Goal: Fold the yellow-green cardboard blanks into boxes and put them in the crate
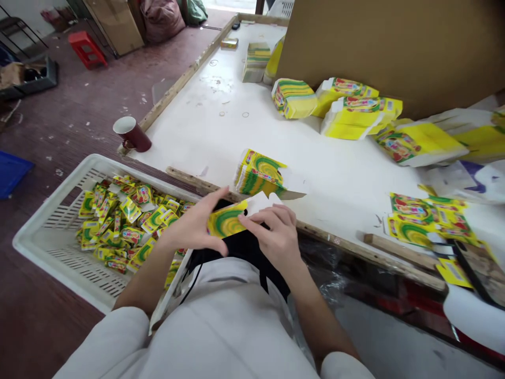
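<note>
I observe the fingers of my right hand (276, 234) gripping the yellow-and-green printed cardboard carton (226, 222) beside the wood-edged white table (193, 129); my left hand (193, 225), fingers spread apart, brackets its opposite end.

On the white wooden desk (221, 131) stands a yellow-green cardboard carton stack (258, 176); before it, a yellow-white rectangular paper box (228, 222); to its left, a maroon cylindrical mug (136, 137); front-left, a white slatted plastic basket (55, 237); behind-right, yellow oblong cardboard bundles (349, 121).

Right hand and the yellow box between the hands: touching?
Touching. The head view shows the right hand with its fingertips on the white end of the yellow box.
</note>
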`<control>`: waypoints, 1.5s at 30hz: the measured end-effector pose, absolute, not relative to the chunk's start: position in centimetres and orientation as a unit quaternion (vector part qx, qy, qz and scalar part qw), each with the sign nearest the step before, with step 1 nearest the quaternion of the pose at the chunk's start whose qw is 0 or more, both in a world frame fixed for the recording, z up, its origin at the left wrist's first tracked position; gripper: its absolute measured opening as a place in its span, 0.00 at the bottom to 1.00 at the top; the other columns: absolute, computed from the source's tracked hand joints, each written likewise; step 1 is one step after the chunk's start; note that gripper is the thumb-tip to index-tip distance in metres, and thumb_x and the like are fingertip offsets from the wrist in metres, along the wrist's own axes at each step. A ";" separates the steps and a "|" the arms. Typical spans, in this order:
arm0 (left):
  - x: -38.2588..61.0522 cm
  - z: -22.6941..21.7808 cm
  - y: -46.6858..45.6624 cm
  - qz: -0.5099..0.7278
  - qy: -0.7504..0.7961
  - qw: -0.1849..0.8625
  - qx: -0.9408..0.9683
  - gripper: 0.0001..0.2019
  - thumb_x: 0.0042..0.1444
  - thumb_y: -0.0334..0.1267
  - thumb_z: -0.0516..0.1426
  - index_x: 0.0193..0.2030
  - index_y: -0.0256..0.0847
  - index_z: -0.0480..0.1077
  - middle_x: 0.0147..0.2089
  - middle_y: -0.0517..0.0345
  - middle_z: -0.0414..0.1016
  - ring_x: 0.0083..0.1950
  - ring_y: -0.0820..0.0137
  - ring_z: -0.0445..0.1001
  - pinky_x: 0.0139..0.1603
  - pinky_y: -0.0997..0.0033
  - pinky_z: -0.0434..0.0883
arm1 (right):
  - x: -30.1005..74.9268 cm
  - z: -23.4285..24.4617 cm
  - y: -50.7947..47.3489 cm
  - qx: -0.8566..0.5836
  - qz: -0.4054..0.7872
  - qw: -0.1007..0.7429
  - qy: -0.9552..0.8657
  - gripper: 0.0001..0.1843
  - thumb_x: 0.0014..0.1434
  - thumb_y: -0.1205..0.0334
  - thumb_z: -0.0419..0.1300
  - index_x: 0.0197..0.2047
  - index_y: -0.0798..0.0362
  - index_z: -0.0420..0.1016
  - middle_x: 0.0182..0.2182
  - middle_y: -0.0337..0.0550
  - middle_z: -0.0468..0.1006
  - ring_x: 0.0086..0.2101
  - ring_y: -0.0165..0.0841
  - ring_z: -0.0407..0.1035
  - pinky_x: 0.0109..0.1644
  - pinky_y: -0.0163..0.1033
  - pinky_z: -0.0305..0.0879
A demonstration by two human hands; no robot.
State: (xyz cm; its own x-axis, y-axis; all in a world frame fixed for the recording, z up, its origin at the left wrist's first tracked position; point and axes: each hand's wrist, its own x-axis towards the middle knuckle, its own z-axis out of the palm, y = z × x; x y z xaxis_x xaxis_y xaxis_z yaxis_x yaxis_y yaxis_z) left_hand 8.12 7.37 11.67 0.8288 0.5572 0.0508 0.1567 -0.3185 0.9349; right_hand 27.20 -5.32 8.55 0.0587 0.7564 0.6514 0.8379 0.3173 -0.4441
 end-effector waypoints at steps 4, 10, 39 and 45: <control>9.7 11.5 5.2 0.135 0.269 0.400 0.866 0.37 0.50 0.41 0.66 0.65 0.42 0.57 0.58 0.46 0.72 0.57 0.54 0.74 0.57 0.56 0.72 | 26.3 8.6 -5.3 -0.606 0.009 0.551 -0.574 0.35 0.59 0.56 0.67 0.67 0.32 0.61 0.62 0.43 0.68 0.64 0.48 0.57 0.70 0.60 0.47; 10.7 9.2 3.5 0.213 0.203 0.290 0.911 0.40 0.51 0.34 0.62 0.67 0.44 0.48 0.60 0.46 0.68 0.58 0.57 0.73 0.54 0.60 0.73 | 25.2 8.1 -4.3 -0.474 0.534 0.609 -0.345 0.32 0.64 0.47 0.58 0.69 0.43 0.58 0.64 0.47 0.69 0.63 0.44 0.63 0.66 0.56 0.62; 5.3 12.1 7.5 0.037 0.497 0.153 0.853 0.22 0.53 0.42 0.60 0.55 0.43 0.66 0.50 0.50 0.77 0.48 0.54 0.77 0.48 0.59 0.71 | 28.8 8.6 -2.4 -0.624 0.086 0.494 -0.600 0.31 0.59 0.56 0.65 0.64 0.47 0.65 0.63 0.53 0.69 0.63 0.45 0.62 0.66 0.55 0.60; -1.3 11.3 11.3 0.013 0.594 0.054 0.803 0.33 0.53 0.50 0.61 0.62 0.35 0.63 0.61 0.31 0.69 0.64 0.37 0.63 0.62 0.35 0.59 | 34.6 6.4 0.3 -0.764 -0.032 0.379 -0.521 0.19 0.61 0.62 0.60 0.55 0.52 0.74 0.41 0.51 0.80 0.44 0.47 0.71 0.56 0.59 0.61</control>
